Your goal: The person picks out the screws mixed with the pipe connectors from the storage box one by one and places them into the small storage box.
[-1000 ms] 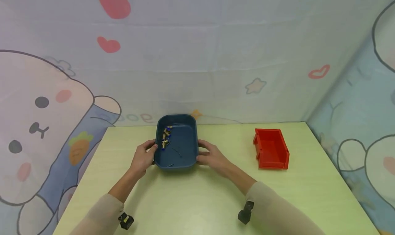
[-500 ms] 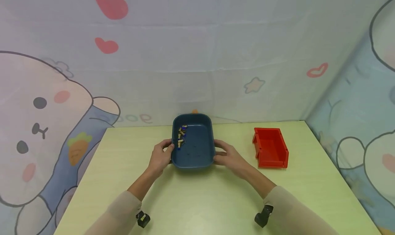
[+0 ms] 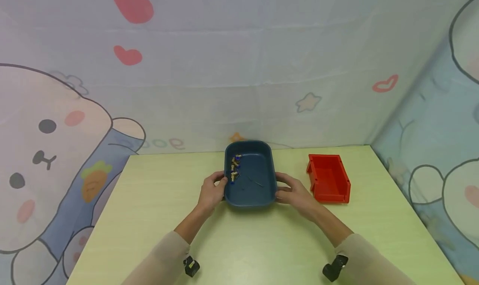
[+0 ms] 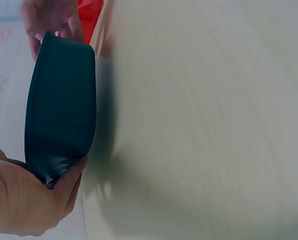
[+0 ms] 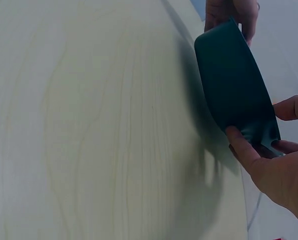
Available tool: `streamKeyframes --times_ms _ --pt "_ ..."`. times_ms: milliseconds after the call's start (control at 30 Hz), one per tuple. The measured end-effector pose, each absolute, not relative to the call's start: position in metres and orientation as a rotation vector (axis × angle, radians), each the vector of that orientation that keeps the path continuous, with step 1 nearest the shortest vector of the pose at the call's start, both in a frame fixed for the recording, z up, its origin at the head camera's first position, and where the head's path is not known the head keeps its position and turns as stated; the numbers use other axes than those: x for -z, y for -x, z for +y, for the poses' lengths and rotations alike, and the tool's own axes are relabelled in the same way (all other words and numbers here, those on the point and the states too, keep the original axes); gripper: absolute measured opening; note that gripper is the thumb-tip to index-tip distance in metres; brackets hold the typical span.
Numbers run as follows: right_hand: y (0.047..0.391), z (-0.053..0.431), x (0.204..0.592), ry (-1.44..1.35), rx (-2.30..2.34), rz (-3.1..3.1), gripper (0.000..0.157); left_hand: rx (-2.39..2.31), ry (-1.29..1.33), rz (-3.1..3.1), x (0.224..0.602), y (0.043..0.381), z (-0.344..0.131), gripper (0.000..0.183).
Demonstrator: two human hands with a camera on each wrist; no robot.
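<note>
Aloft, left hand, right hand grip tray edges; narrow gap to bin.

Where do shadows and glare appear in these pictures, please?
Head view: a pale sheen on the table, between the forearms; left wrist view: a soft-edged shadow beside the dark-looking tray; right wrist view: a similar shadow, tray wall dim.

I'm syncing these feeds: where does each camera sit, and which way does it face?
Head: worn there, facing forward and down at blue tray, red bin; left hand, right hand, sleeves show.
Left wrist: worn there, facing the blue tray's outside; left hand nearer.
Right wrist: worn there, facing it too; right hand nearer.
Shared by wrist views: blue tray, both hands.
</note>
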State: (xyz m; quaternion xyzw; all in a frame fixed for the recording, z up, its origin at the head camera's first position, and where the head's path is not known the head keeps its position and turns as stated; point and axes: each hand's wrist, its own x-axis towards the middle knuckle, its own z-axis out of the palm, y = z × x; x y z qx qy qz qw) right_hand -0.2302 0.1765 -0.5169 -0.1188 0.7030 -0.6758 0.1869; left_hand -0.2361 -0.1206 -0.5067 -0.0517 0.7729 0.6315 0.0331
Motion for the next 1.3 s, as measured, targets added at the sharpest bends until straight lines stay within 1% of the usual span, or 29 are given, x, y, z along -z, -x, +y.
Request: streamKeyframes --times_ms 433,733,867,1067,1300 --pt "0.226 0.194 0.525 0.324 1.891 1.963 0.067 -1.868 0.194 2.448 0.520 0.234 -0.104 0.035" --pt "0.225 0.197 0.528 0.293 1.896 1.951 0.066 -1.800 0.185 2.471 0.519 0.234 -0.103 0.036" --pt "0.225 0.197 0.527 0.297 1.890 1.945 0.066 -1.853 0.184 2.404 0.515 0.235 -0.105 0.036" --pt "0.227 0.200 0.523 0.298 1.838 1.977 0.068 -1.865 0.184 2.308 0.511 0.240 -0.110 0.040" --pt "0.234 0.200 0.505 0.309 1.693 2.279 0.066 -1.827 0.122 2.236 0.505 0.249 -0.116 0.053"
